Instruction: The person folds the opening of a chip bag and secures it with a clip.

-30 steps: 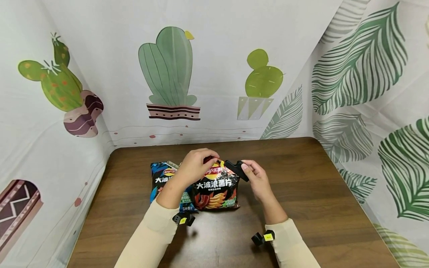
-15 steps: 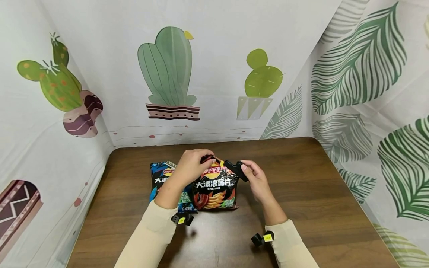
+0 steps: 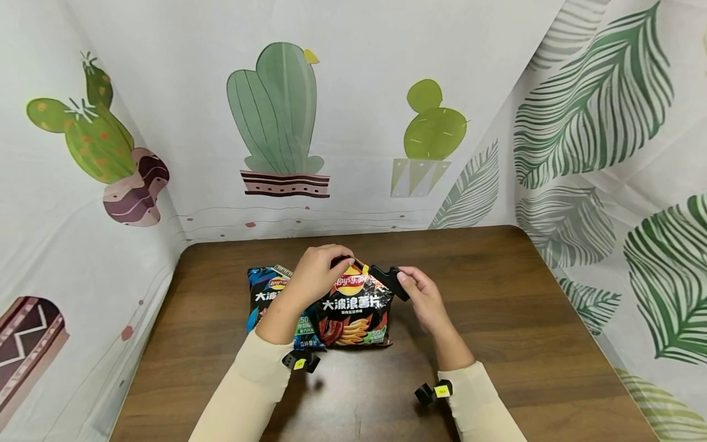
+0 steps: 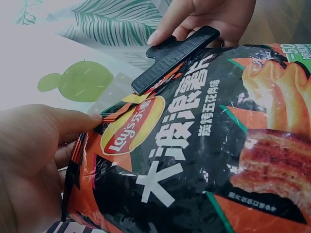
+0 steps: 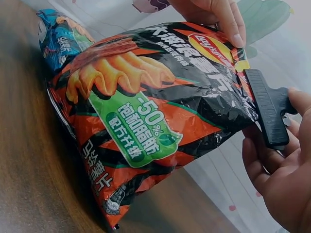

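A black and orange bag of Lay's potato chips (image 3: 353, 319) stands upright on the table, its printed front toward me. My left hand (image 3: 315, 279) pinches its top edge on the left between thumb and fingers, as the left wrist view shows. With its thumb and fingers, my right hand (image 3: 424, 298) grips a black bag clip (image 5: 267, 109) at the bag's top right corner. In the left wrist view the clip's long bar lies along the bag's top edge. A small yellow piece (image 5: 242, 65) shows beside the clip's end.
Behind my left forearm, a blue chip bag (image 3: 265, 316) lies left of the black one, partly hidden. A pale ribbed strip (image 3: 283, 271) shows at its top edge. The brown wooden table (image 3: 497, 319) meets a printed cloth backdrop (image 3: 364, 123) at the back.
My left hand and the bag's top have shifted slightly left since a second ago. The right hand and the clip have stayed nearly in place.
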The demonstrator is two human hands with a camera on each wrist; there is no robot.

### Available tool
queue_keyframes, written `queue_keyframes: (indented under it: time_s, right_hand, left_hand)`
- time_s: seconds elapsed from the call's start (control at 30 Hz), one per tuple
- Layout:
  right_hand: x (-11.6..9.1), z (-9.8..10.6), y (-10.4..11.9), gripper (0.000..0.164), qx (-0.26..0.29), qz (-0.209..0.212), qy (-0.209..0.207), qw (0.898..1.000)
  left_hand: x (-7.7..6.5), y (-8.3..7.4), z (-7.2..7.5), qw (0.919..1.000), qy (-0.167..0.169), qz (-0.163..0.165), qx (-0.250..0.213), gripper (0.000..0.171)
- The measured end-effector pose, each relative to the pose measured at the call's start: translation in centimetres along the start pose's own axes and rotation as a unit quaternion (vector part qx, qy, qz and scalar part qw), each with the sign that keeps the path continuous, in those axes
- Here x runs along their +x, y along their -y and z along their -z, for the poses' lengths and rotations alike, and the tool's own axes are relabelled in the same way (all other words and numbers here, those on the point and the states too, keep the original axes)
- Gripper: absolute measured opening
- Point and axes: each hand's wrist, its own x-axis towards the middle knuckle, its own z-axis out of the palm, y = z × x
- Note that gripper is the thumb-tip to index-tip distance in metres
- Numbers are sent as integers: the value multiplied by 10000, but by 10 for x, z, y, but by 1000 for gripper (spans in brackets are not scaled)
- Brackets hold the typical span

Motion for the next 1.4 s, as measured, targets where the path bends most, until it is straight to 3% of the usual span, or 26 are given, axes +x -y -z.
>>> queue_keyframes:
  time_s: [0.37, 0.77, 1.13, 1.4]
  right_hand:
    - [1, 0, 3, 30, -435, -35, -266, 9987]
    - [2, 3, 1, 27, -683, 141, -209, 9973]
    - [3, -1, 1, 26, -727, 266, -326, 9965]
    - [5, -5, 3, 25, -755, 135, -434, 9961]
  left_hand:
    - [-1, 0, 0, 10000, 37, 7, -38, 17]
    - [-1, 0, -1, 9999, 43, -52, 94, 19]
    - [-2, 0, 0, 9999, 4, -29, 107, 19]
    - [-1, -1, 0, 10000, -6, 29, 82, 19]
